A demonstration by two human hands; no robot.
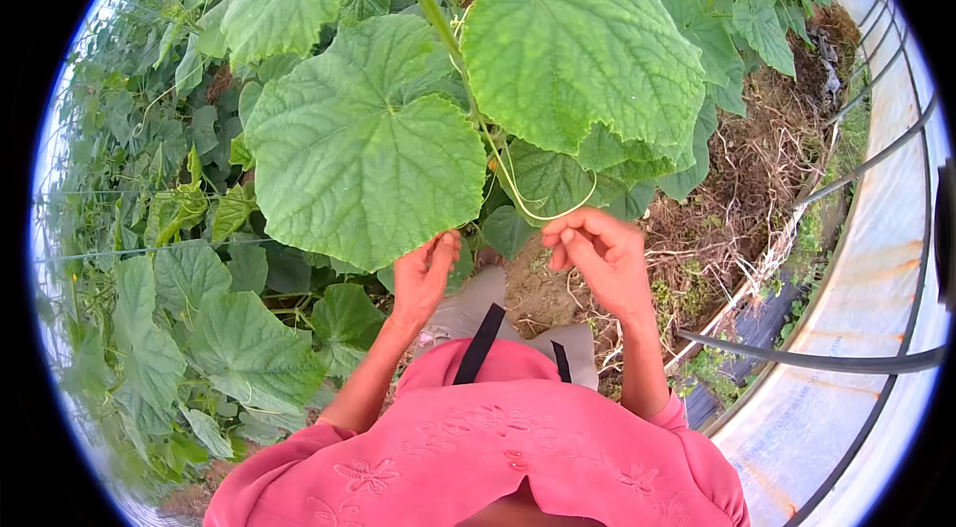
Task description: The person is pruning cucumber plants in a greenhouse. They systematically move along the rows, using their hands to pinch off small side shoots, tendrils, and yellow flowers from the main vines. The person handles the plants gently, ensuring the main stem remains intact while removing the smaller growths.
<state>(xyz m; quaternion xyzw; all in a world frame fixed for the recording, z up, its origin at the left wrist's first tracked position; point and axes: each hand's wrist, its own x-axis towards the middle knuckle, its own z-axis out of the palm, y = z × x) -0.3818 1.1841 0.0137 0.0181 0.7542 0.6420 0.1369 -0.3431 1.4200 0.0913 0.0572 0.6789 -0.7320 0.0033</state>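
A cucumber vine stem (431,4) hangs before me with broad, toothed leaves. My left hand (427,274) is at the lower edge of a large leaf (366,131), thumb and fingers drawn together. The leaf covers part of those fingertips, so whether they pinch anything is hidden. To the right, my right hand (597,254) has curled fingers, the thumb close to the forefinger. A thin pale tendril (523,207) loops down from the stem and passes just above its knuckles. Whether these fingers hold a thin strand cannot be made out. Above the right hand spreads another big leaf (575,41).
Dense cucumber foliage (246,348) fills the left side, crossed by a thin green line (149,249). At the right, dry roots and stalks (754,153) cover the soil. Beyond them stand a plastic greenhouse wall (859,303) and dark curved bars (814,357).
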